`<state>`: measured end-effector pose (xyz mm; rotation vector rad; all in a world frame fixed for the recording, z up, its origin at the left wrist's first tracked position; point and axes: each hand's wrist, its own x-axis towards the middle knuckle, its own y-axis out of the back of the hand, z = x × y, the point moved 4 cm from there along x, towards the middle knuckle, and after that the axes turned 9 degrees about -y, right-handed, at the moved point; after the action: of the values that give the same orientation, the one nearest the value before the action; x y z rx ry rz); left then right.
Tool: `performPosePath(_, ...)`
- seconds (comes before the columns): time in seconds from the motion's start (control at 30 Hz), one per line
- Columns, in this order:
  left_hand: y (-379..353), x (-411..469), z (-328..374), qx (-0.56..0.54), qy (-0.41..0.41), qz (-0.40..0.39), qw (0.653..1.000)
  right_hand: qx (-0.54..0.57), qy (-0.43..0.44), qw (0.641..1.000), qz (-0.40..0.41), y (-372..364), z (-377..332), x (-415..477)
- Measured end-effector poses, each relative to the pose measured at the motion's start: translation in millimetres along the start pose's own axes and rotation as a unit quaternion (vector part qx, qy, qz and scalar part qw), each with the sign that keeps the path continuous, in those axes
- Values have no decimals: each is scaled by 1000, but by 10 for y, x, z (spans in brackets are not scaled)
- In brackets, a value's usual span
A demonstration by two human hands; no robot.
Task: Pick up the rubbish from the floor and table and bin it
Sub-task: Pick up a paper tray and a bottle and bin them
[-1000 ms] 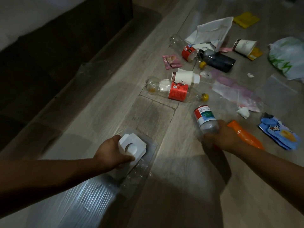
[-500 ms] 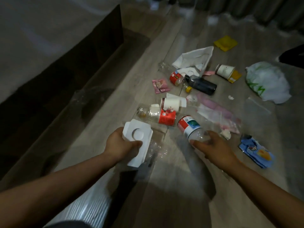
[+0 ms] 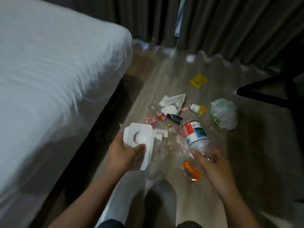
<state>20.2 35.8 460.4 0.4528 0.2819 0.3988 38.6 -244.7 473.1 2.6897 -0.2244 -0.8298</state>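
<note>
Litter is lying across the floor (image 3: 164,71) beside a bed (image 3: 49,79). A card tray (image 3: 138,142) is being gripped in the closed left hand (image 3: 125,155), a bottle (image 3: 195,135) in the closed right hand (image 3: 212,163). With both hands full, something is likely being dropped before the bin.

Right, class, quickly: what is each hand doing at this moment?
Left hand: closed on the white cardboard insert.
Right hand: closed on the clear plastic bottle, with an orange wrapper.
</note>
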Motion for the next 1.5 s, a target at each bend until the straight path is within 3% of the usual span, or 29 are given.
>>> performPosePath(0.2,647,-660,1671,-34,0,-20,999,21,-28,999,-12,881,-1157,-1096)
performPosePath(0.4,1132,-1199,3097,-71,-35,1,997,57,40,998,6,1636,-2294,-2019)
performPosePath(0.5,1257,-1426,3610,-105,-67,-7,992,80,67,995,10,1929,-2689,-2336)
performPosePath(0.7,1511,-1621,4289,-139,-150,-12,979,69,144,981,113,2468,-3104,-2927)
performPosePath(0.9,1704,-1738,4766,-173,-213,-122,954,173,172,944,221,2551,-3121,-3723)
performPosePath(1.13,1663,-2207,4858,-184,-231,-287,911,237,100,897,358,2433,-2516,-4669)
performPosePath(1.5,1140,-4193,4780,-162,-248,-544,785,266,-12,754,600,2664,-1127,-6790)
